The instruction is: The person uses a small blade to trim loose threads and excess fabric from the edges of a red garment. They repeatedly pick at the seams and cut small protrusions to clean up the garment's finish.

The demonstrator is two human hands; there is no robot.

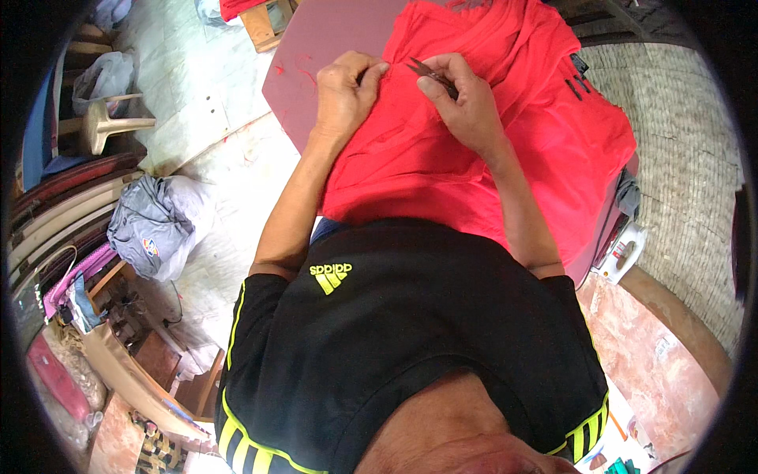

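Note:
A bright red cloth [442, 158], apparently a garment, lies in loose folds over a mauve tabletop [332, 31]. At its left edge my left hand [346, 93] is closed, thumb and fingertips pinching the cloth; a loose thread there would be too fine to make out. My right hand [466, 99] is wrapped round a small pair of dark thread snips [436, 77]. Their pointed blades stick out to the upper left, above the cloth and a short way from my left fingertips. Part of the snips is hidden in my palm.
Red thread scraps lie on the tabletop's left part. A white clothes iron [624, 251] stands by the table's right edge. On the left are a grey bag [146, 225], stacked boards [67, 209] and a beige plastic stool [103, 126]. A woven mat [671, 134] covers the right side.

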